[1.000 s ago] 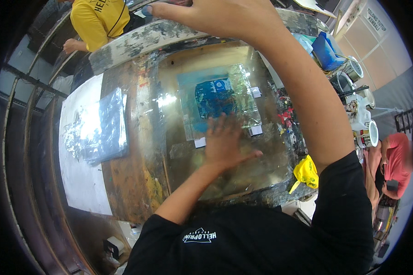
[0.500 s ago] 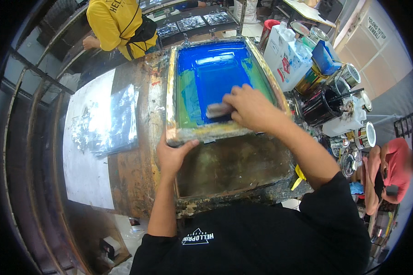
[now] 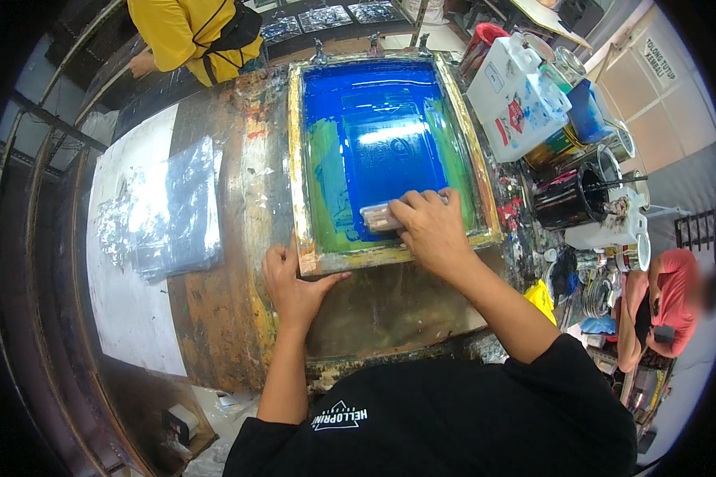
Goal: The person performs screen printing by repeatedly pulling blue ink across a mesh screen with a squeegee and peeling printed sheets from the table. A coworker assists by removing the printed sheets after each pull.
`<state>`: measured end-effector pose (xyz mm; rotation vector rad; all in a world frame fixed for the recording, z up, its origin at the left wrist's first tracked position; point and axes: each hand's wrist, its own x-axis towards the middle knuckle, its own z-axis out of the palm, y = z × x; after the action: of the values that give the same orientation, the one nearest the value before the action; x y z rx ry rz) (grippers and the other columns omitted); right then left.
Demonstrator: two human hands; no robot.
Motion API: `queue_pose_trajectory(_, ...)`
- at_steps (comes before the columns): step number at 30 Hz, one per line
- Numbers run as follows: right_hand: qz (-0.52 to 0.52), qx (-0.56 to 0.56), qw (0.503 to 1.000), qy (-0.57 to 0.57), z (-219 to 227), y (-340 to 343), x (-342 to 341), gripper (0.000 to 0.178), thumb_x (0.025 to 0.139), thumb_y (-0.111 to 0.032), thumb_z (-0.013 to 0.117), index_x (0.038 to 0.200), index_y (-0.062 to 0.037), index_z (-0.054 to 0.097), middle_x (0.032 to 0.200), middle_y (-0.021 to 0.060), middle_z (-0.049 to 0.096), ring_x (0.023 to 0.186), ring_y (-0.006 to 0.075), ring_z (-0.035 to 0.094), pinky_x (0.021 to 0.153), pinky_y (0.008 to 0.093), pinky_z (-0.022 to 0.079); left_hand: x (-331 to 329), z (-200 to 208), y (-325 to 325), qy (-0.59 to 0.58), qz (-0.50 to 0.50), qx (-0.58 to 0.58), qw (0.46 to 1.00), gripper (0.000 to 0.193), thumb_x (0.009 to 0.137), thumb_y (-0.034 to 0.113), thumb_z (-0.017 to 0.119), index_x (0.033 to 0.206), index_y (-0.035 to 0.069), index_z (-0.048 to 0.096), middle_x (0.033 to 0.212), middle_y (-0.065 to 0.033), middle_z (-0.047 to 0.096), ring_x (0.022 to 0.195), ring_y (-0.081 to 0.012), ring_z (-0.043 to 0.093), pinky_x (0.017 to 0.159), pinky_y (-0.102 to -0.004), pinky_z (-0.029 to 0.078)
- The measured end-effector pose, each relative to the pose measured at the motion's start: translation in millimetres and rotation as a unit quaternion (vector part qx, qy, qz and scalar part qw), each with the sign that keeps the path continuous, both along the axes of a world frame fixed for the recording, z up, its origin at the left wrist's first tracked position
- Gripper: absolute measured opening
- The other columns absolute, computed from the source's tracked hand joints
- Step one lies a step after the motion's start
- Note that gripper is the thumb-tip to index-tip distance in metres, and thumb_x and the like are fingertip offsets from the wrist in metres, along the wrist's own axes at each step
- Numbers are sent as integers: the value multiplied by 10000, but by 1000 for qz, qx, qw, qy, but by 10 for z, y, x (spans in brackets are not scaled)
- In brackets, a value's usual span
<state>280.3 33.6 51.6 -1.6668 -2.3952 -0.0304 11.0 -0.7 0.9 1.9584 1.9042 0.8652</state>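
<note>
And the right hand (image 3: 433, 230) is gripping a pale, block-shaped squeegee (image 3: 379, 219), fingers wrapped round it, probably for even pressure, near the close end of the blue-inked, green-bordered mesh (image 3: 390, 103). The left hand (image 3: 290, 282) is bracketing the paint-crusted rectangular frame's (image 3: 358, 259) near-left corner, thumb spread wide, likely steadying it; metal clamps (image 3: 374, 44) are seemingly anchoring its far edge. We're counting one squeegee, one frame, three clamps.
</note>
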Motion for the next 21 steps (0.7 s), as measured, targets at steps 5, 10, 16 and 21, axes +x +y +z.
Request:
queue_pose_trajectory(5,-20,46,999,3,-150,660,30,399,809,-144,796,1186,-176,669,1082,50,680,1050,285,659,967,541,421,-8,12,14,-10,-4,-17,1000,789,483,409,1037,1076,-7,723,1067,-124,542,1031,-334,551,882,-448,480)
queue_pose_trajectory(10,-30,58,998,-19,-139,1452,76,341,851,-204,769,1177,-185,670,1077,61,695,1056,309,680,905,555,453,-31,-21,1,-18,-4,4,1000,803,464,398,1040,1080,-10,726,1063,-121,551,1037,-334,551,889,-450,476)
queue_pose_trajectory(16,18,-162,986,-16,304,2418,298,413,933,-268,635,1340,-204,657,1232,87,756,1177,333,710,975,657,477,-61,-175,-39,-64,-25,48,997,1237,495,491,1027,1534,17,552,1037,-110,663,961,-298,567,887,-423,458)
queue_pose_trajectory(21,-11,-4,999,-31,76,2525,237,376,922,-269,689,1293,-215,663,1181,69,741,1120,314,721,926,630,482,-80,-235,-65,-123,-44,74,989,1208,608,489,995,1567,-32,477,1082,-144,731,950,-317,598,888,-436,465)
